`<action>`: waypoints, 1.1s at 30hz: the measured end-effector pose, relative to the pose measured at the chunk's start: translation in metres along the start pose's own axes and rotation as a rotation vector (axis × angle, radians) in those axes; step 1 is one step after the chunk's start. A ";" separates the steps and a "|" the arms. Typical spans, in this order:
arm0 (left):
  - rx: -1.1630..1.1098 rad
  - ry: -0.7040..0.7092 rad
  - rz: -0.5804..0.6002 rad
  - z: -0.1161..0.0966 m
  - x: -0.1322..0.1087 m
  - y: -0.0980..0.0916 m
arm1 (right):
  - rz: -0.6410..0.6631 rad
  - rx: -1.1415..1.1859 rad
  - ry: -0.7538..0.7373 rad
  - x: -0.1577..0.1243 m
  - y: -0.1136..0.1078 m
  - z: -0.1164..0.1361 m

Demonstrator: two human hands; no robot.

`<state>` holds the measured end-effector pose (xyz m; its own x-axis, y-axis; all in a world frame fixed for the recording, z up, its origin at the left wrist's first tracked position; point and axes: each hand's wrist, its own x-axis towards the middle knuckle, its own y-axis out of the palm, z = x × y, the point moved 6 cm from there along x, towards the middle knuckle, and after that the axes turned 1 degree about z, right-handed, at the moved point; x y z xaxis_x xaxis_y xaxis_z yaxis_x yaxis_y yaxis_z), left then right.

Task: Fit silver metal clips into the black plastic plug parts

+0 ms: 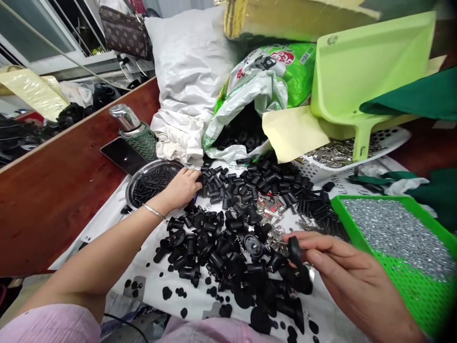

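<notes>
My right hand (342, 267) pinches a round black plastic cap (294, 251) between thumb and fingers, with a thin metal piece sticking out of its left side. It is over the right edge of a heap of flanged black plastic parts (214, 259). My left hand (183, 186) reaches to the left edge of a pile of short black tubes (243, 186). Its fingers are curled together, and their tips and anything between them are hidden. Small metal clips (269, 207) lie between the two piles.
Left is a round metal tray (130, 193) of black screw-like pieces, by a phone (121, 155) and a netted jar (137, 136). Behind stands an opened bag (228, 114) of black parts. Right are a green tray (389, 276) of small silvery pieces, a white basket (396, 140) and a dustpan (371, 66).
</notes>
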<state>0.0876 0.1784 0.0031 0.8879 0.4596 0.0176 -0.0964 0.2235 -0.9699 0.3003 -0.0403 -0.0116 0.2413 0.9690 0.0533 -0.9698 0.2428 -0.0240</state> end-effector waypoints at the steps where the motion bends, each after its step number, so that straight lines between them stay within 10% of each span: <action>1: 0.001 0.009 -0.007 -0.003 -0.002 -0.007 | 0.006 -0.023 -0.027 0.001 0.001 0.004; 14: -0.871 0.137 -0.066 -0.106 -0.043 -0.056 | 0.262 -0.433 -0.567 0.009 0.052 0.074; 33: -1.521 0.190 -0.021 -0.122 -0.062 -0.054 | 0.609 -1.037 -0.818 -0.007 0.080 0.071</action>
<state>0.0931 0.0330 0.0243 0.9373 0.3279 0.1182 0.3484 -0.8902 -0.2936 0.2185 -0.0304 0.0568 -0.6212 0.7216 0.3056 -0.3652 0.0784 -0.9276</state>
